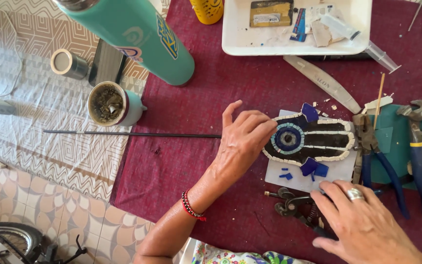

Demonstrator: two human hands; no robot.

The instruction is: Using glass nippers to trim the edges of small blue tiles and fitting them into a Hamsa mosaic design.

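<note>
We see the tabletop under a dark red cloth, with a patterned cloth at 9 o'clock from it. The large teal bottle lies tilted at 11 o'clock; its label is a blue and yellow shape on the side. A yellow container stands at 12 o'clock, cut by the frame edge.

At 1 o'clock is the white tray; inside it lie a dark golden card, a blue and red card, some torn paper pieces and a clear syringe. The round cup at 9 o'clock is full of a dry greenish-brown herb, and a small metal lid lies at 10 o'clock from it.

The mosaic piece, black with a blue eye and a white border, rests on a pale sheet at 3 o'clock from the centre. Blue glass chips lie just below it.

Our left hand touches the left edge of the mosaic with its fingers bent narrow; we cannot tell if it pinches a small tile. Our right hand, with a silver ring, lies flat and wide at 5 o'clock, its fingers resting on a black cutter tool. Blue-handled pliers lie at 3 o'clock.
</note>
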